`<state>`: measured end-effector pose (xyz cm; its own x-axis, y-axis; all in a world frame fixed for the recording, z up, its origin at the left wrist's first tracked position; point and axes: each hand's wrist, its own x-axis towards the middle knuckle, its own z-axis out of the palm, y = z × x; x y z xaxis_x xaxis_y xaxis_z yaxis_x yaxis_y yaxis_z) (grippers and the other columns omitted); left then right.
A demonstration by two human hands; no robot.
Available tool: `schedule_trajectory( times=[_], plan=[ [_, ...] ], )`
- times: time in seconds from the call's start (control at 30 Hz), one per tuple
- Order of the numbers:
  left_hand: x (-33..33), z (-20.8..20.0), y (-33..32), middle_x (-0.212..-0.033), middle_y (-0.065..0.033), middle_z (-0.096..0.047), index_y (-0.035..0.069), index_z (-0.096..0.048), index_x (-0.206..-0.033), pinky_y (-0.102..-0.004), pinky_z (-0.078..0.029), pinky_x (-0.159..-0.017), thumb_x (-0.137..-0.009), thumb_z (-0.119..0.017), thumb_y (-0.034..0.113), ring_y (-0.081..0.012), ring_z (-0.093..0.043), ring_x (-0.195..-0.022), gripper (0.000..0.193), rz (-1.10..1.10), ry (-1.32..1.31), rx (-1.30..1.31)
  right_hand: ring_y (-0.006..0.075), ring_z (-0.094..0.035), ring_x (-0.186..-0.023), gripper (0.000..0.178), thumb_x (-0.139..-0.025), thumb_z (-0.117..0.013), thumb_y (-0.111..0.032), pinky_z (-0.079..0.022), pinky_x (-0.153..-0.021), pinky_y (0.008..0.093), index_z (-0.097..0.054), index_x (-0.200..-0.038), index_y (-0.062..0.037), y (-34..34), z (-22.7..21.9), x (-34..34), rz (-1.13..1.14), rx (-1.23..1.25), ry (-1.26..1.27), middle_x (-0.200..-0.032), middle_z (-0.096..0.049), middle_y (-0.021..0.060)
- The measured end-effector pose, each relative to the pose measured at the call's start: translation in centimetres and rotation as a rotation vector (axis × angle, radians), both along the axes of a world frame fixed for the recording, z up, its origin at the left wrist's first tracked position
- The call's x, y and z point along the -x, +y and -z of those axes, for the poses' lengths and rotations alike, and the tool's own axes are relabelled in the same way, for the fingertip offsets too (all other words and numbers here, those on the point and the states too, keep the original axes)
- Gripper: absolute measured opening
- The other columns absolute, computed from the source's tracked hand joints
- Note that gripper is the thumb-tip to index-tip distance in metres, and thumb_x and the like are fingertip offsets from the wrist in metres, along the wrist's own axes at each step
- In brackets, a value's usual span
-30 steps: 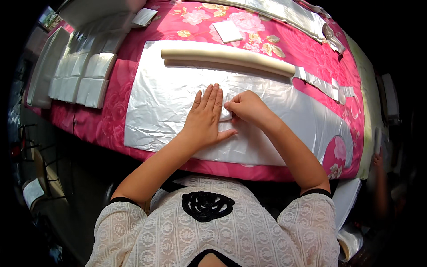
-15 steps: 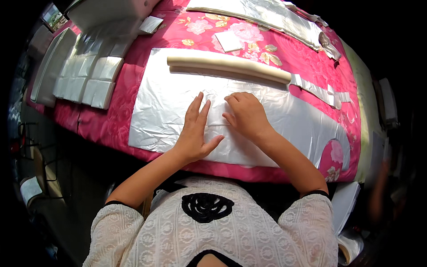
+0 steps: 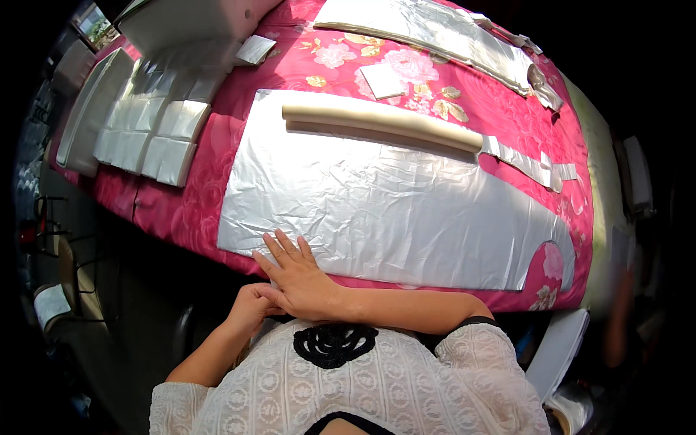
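A flat white plastic bag with cut-out handles lies across the table, its surface wrinkled. On its far part rests a long cream roller. My right hand reaches across to the bag's near left edge, fingers spread and flat on the plastic. Just below it, at the table's near edge, my left hand is closed with its fingers curled. The right hand overlaps it, so what it holds, if anything, is hidden.
Folded white packets stand in rows at the left, beside a white tray and a large white bin. One square packet lies beyond the roller. A stack of flat bags lies at the far side. Pink flowered cloth covers the table.
Both hands have moved from the middle of the bag toward me and to the left. My left hand has closed, and my right hand has spread flat at the bag's near edge.
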<state>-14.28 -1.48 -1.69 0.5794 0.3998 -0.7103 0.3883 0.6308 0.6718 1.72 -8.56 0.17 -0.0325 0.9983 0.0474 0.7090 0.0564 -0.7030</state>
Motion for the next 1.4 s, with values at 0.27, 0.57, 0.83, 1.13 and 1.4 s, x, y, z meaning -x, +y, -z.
schedule_trajectory(
  times=[0.27,0.57,0.83,1.13,1.4],
  plan=[
    [-2.7,-4.3,2.1,-0.084,-0.0096,-0.067,0.002,-0.065,-0.094,-0.0235,-0.049,-0.067,-0.077,-0.065,0.004,-0.0117,-0.062,-0.071,0.017,0.315,-0.045,-0.992,0.0255,-0.039,-0.124,0.01,-0.075,-0.067,-0.014,-0.022,-0.107,0.0519,-0.06,-0.072,-0.0084,1.3,-2.0,-9.1,-0.238,-0.27,-0.197,-0.111,-0.058,0.0058],
    [-3.8,-3.4,1.8,-0.09,-0.0095,-0.066,0.001,-0.064,-0.099,-0.0222,-0.05,-0.066,-0.079,-0.06,-0.001,-0.0118,-0.063,-0.075,0.02,0.16,-0.212,-0.914,0.0144,-0.063,-0.074,0.022,-0.08,-0.066,-0.026,-0.048,-0.069,0.0274,-0.068,-0.089,-0.0054,10.3,-1.6,-32.6,0.805,-0.222,0.449,-0.082,-0.067,0.0074],
    [-3.7,-3.6,1.4,-0.088,-0.0099,-0.065,0.001,-0.064,-0.101,-0.0222,-0.05,-0.066,-0.079,-0.06,-0.003,-0.0116,-0.063,-0.075,0.023,0.195,-0.226,-0.965,0.029,-0.063,-0.087,0.041,-0.078,-0.064,-0.036,-0.048,-0.078,0.0379,-0.064,-0.102,-0.0021,11.3,0.1,-33.9,1.038,0.083,-0.254,-0.094,-0.066,0.0156],
    [-6.5,-4.3,2.2,-0.094,-0.0126,-0.064,0.002,-0.062,-0.1,-0.0282,-0.052,-0.067,-0.076,-0.062,0.0,-0.0221,-0.064,-0.08,0.025,0.347,-0.38,-1.104,0.0273,-0.054,-0.097,0.045,-0.074,-0.069,-0.021,-0.042,-0.086,0.0337,-0.058,-0.115,-0.0054,-3.0,-4.2,-29.2,0.466,0.061,-0.156,-0.103,-0.06,0.0139],
    [-15.3,-5.7,-0.6,-0.131,-0.018,-0.043,0.004,-0.042,-0.128,-0.0381,-0.04,-0.095,-0.076,-0.067,0.017,-0.0336,-0.046,-0.117,0.059,0.94,-0.48,-1.298,0.0335,-0.055,-0.086,0.051,-0.079,-0.064,-0.032,-0.045,-0.078,0.04,-0.054,-0.112,0.0046,-13.7,-4.3,-18.0,0.696,0.173,-0.246,-0.091,-0.056,0.018]
  ],
)
